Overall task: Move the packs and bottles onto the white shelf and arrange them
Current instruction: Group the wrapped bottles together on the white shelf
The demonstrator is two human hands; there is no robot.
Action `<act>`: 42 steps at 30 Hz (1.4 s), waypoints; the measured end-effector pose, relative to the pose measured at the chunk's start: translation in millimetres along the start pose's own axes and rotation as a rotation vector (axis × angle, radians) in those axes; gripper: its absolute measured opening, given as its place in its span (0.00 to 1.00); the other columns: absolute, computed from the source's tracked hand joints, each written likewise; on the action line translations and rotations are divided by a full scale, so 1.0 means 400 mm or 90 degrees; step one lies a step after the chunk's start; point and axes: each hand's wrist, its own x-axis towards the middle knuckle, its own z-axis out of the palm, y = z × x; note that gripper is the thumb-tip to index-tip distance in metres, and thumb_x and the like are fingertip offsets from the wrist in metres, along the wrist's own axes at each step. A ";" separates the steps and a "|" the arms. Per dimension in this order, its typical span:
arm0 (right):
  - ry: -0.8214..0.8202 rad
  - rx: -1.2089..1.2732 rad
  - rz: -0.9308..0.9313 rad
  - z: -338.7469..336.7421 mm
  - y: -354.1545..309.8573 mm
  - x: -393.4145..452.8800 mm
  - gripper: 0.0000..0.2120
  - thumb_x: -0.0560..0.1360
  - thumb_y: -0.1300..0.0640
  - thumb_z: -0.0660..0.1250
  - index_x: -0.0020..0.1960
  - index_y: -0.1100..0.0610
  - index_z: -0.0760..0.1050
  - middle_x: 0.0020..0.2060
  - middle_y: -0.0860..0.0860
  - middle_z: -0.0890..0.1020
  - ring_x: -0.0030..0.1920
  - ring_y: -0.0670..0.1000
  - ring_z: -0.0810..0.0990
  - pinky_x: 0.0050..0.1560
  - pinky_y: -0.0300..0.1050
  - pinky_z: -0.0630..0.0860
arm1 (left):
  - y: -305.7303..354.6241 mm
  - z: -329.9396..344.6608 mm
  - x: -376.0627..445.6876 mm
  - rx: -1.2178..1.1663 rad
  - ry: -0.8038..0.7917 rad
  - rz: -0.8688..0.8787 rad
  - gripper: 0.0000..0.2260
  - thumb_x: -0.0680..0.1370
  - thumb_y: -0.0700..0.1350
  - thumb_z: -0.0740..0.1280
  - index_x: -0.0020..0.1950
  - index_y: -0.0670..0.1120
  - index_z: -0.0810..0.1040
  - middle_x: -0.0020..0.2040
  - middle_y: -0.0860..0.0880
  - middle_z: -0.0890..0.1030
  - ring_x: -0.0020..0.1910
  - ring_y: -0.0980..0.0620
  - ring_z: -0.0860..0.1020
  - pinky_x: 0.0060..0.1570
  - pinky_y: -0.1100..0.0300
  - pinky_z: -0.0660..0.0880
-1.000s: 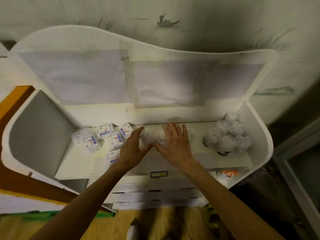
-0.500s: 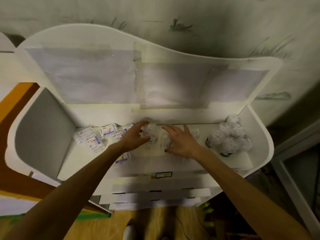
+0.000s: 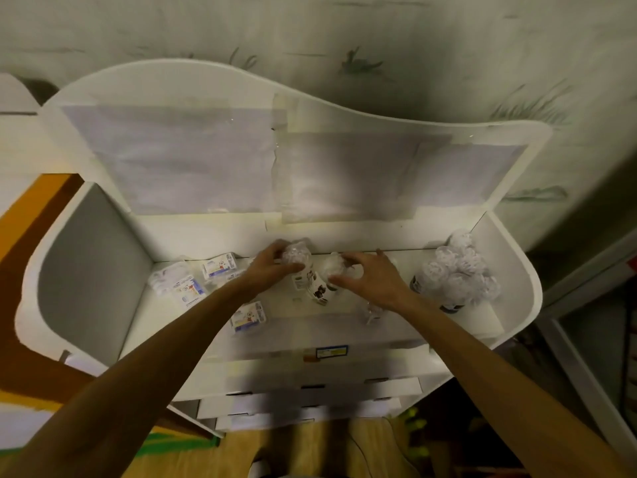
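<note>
- Now both hands are up off the white curved-sided shelf (image 3: 517,270), where a second ago they lay nearly flat over its middle.
- Left hand (image 3: 272,267) curls around a small bottle wrapped in crinkled clear plastic (image 3: 297,258), held at the shelf's back wall.
- Right hand (image 3: 372,281) arches with fingers half spread over a second wrapped bottle (image 3: 332,270), thumb at its side; a firm grip cannot be confirmed.
- Both bottles now tilt, printed labels showing, so the arranging looks under way.
- Left of centre on the shelf, small blue-and-white printed packs (image 3: 220,269) lie scattered.
- At the shelf's right end, a cluster of wrapped bottles (image 3: 455,277) stands grouped, seemingly where these two belong.
</note>
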 end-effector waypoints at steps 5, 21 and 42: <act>-0.047 -0.024 -0.040 0.013 -0.015 -0.031 0.35 0.70 0.33 0.71 0.71 0.48 0.71 0.65 0.44 0.78 0.65 0.45 0.74 0.77 0.52 0.54 | -0.006 -0.015 -0.007 -0.013 0.009 0.023 0.20 0.73 0.46 0.76 0.63 0.50 0.76 0.59 0.48 0.80 0.58 0.48 0.79 0.57 0.50 0.79; 0.004 -0.182 -0.085 0.034 -0.014 -0.009 0.35 0.77 0.49 0.69 0.78 0.56 0.59 0.77 0.55 0.63 0.76 0.57 0.61 0.76 0.50 0.54 | -0.015 0.006 -0.059 0.070 -0.083 0.003 0.36 0.73 0.39 0.76 0.78 0.47 0.63 0.72 0.46 0.70 0.68 0.49 0.72 0.59 0.57 0.77; 0.191 -0.144 0.205 0.052 0.069 -0.183 0.35 0.70 0.32 0.69 0.67 0.53 0.71 0.59 0.52 0.77 0.54 0.55 0.80 0.47 0.49 0.80 | -0.043 0.022 -0.044 0.168 -0.015 0.063 0.33 0.72 0.50 0.78 0.73 0.48 0.70 0.65 0.48 0.76 0.60 0.51 0.77 0.58 0.52 0.79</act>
